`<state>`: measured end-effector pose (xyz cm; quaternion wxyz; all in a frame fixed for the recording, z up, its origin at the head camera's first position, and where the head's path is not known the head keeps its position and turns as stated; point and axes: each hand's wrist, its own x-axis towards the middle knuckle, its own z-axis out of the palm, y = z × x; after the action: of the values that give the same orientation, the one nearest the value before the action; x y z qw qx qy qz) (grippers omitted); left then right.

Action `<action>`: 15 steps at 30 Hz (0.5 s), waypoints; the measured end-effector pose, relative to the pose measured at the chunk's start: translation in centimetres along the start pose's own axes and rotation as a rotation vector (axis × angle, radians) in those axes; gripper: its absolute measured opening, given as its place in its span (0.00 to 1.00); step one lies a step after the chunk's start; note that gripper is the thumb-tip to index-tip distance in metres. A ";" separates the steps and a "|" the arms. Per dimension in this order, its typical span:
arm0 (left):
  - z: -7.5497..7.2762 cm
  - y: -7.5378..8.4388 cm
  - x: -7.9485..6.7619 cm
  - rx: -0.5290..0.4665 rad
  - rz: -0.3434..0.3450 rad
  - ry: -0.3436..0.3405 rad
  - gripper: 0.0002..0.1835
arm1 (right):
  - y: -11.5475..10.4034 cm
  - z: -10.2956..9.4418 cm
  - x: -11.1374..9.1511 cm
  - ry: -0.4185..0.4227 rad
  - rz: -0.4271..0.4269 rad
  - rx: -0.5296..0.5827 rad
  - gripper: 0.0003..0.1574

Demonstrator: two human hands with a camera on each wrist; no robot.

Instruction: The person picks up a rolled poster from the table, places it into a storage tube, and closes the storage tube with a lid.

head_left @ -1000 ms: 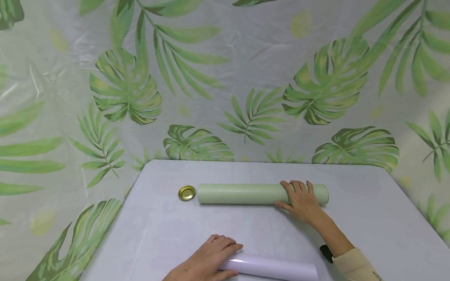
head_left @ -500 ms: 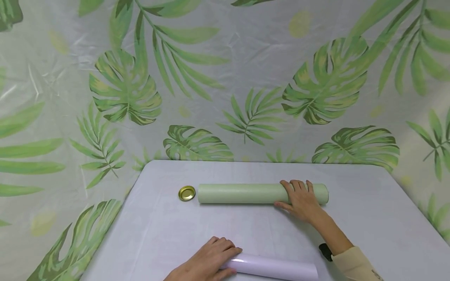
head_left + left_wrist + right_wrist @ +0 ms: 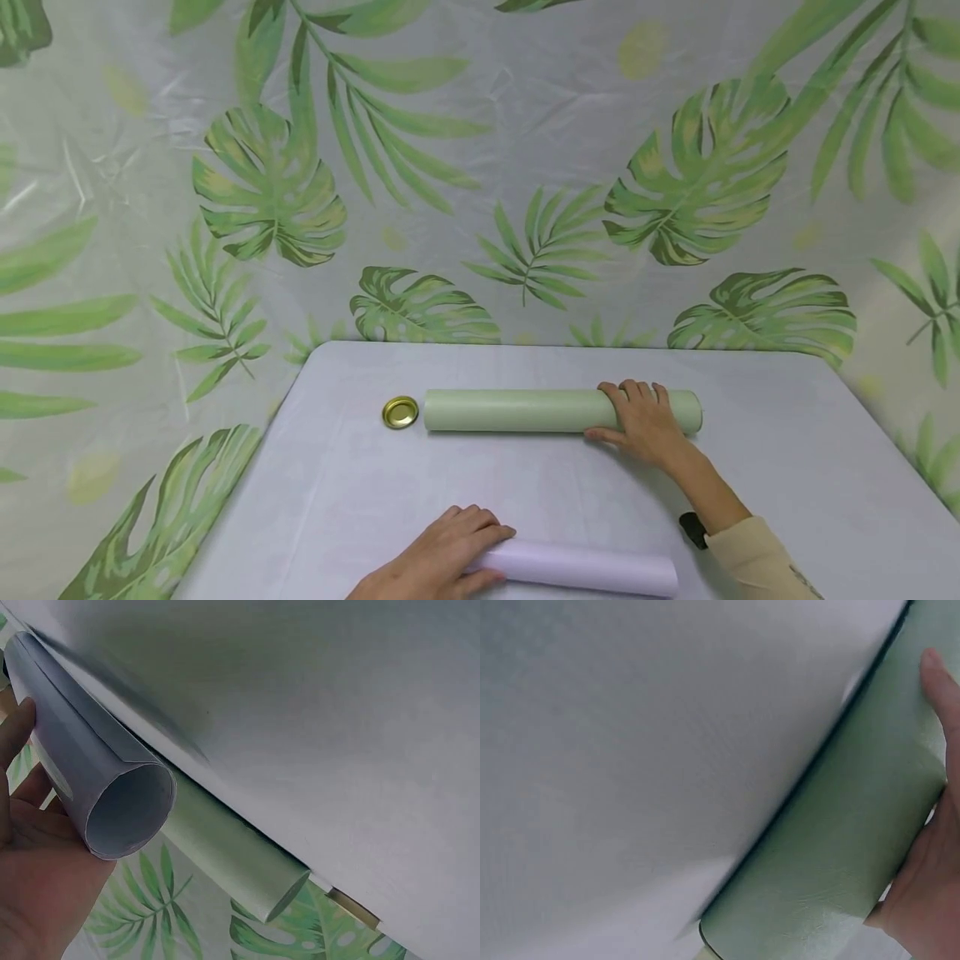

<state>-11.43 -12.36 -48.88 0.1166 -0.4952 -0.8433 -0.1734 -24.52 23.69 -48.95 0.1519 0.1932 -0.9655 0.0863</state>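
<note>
My left hand (image 3: pixel 450 550) holds the left part of a rolled-up glossy white paper sheet (image 3: pixel 585 567) near the front of the table. In the left wrist view, the hollow end of this paper roll (image 3: pixel 127 810) and its overlapping edge show, with the thumb and fingers around its side. Farther back lies a pale green tube (image 3: pixel 510 411), level from left to right. My right hand (image 3: pixel 637 421) grips it near its right end, fingers over the far side and thumb along the near side. The right wrist view shows the green tube (image 3: pixel 817 825) up close against the tabletop.
A small round gold lid (image 3: pixel 400 412) lies just left of the green tube. All of this is on a white table (image 3: pixel 360 483) with rounded far corners. Behind it hangs a leaf-patterned sheet (image 3: pixel 547 150). A dark band (image 3: pixel 693 530) circles the right wrist.
The shiny streak on the paper roll has faded, and the roll has turned or shifted very slightly. Both hands stay in nearly the same places, and the green tube has hardly moved.
</note>
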 end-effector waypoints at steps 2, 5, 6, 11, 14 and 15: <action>-0.2 -0.1 -0.1 -0.001 -0.013 0.007 0.21 | 0.1 0.1 0.1 0.002 0.000 0.002 0.47; -0.5 -0.2 -0.3 -0.001 -0.038 0.013 0.21 | 0.2 0.1 0.2 0.000 0.009 0.007 0.48; -0.6 -0.2 -0.4 -0.001 -0.046 0.012 0.22 | 0.3 0.1 0.3 0.000 0.011 0.009 0.49; -1.1 -0.6 -0.7 0.003 -0.086 0.012 0.22 | 0.6 0.1 0.7 -0.025 0.007 0.023 0.51; -1.3 -0.8 -0.9 0.017 -0.093 0.037 0.22 | 0.8 0.2 0.9 -0.035 -0.010 0.017 0.51; -1.4 -0.9 -0.9 0.019 -0.093 0.047 0.22 | 0.9 0.3 0.9 -0.036 -0.016 0.015 0.52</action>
<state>-11.76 -14.08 -48.10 0.1330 -0.4500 -0.8641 -0.1821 -25.74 24.14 -49.01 0.1337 0.2037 -0.9658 0.0888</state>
